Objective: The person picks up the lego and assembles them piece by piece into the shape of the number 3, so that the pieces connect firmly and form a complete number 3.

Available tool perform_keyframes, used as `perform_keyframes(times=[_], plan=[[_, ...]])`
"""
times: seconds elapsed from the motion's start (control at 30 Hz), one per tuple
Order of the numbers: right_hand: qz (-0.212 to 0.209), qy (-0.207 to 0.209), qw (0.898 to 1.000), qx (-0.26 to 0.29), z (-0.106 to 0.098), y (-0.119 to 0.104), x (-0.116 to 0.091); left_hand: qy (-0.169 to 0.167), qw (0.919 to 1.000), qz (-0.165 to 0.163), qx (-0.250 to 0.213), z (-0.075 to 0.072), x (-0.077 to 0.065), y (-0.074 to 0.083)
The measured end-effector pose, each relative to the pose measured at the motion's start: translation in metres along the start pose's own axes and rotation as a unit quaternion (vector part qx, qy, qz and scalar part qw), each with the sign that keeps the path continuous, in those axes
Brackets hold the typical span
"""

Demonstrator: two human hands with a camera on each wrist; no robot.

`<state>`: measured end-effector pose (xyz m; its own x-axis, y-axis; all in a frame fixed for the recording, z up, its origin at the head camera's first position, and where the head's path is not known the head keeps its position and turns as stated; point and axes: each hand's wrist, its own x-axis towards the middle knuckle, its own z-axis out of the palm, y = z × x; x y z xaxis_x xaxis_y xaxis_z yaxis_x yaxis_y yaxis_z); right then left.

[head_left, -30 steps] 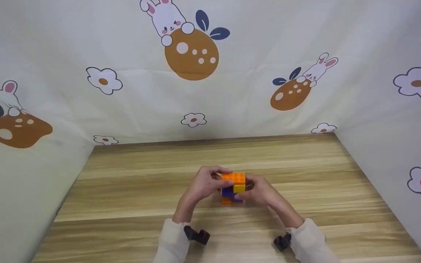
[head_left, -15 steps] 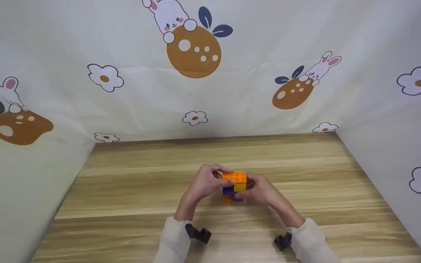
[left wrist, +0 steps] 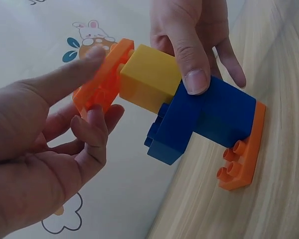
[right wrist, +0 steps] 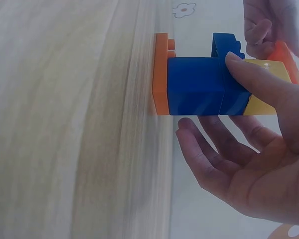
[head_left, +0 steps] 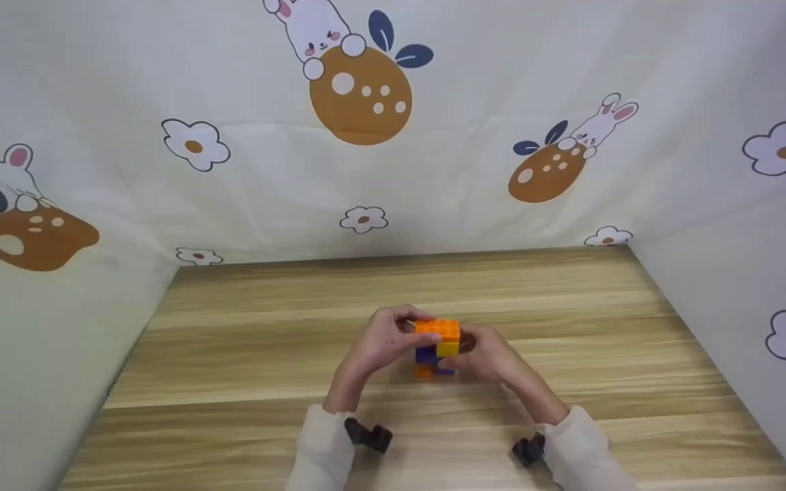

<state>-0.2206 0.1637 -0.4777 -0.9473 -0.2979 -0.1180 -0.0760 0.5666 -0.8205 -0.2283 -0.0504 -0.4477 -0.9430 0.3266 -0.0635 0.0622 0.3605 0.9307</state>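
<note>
A small tower of toy building bricks stands between my hands. Its base is a flat orange brick (left wrist: 249, 164) on the table, topped by a blue brick (left wrist: 226, 112) and a blue crosswise brick (left wrist: 177, 119) that juts to one side. Above those comes a yellow brick (left wrist: 149, 74). At the top, my left hand (head_left: 383, 341) pinches another flat orange brick (head_left: 444, 329) between thumb and fingers; in the left wrist view it sits slightly tilted, with studs showing in the gap over the yellow brick. My right hand (head_left: 492, 353) grips the tower's side, thumb across the upper blue brick.
The wood-grain table (head_left: 263, 327) is enclosed by pale cloth walls (head_left: 263, 204) printed with rabbits, fruit and flowers. Dark mounts (head_left: 369, 436) are strapped at both sleeve cuffs.
</note>
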Motion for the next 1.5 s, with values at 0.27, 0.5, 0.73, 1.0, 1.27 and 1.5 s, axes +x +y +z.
perform_keyframes(times=[0.27,0.5,0.73,1.0,1.27,1.5], plan=[[0.010,0.001,1.000,0.012,0.000,0.001,0.000,-0.005,0.9993,-0.030,-0.021,-0.001,0.000,-0.001],[0.013,0.001,1.000,0.011,0.000,0.001,0.001,-0.005,0.9989,-0.032,-0.035,0.000,-0.002,0.001],[0.017,0.008,1.000,0.010,-0.003,0.003,-0.002,0.001,0.9992,-0.023,-0.032,0.005,0.001,0.001],[0.019,0.006,1.000,0.008,0.000,0.000,-0.001,0.007,0.9993,-0.031,-0.016,0.000,0.003,-0.002],[0.012,0.008,1.000,0.020,0.002,0.000,0.000,-0.005,0.9996,-0.027,-0.008,-0.003,0.002,0.003],[0.012,0.003,0.999,0.030,0.001,0.001,-0.001,-0.008,0.9988,-0.048,0.001,-0.004,0.001,0.011]])
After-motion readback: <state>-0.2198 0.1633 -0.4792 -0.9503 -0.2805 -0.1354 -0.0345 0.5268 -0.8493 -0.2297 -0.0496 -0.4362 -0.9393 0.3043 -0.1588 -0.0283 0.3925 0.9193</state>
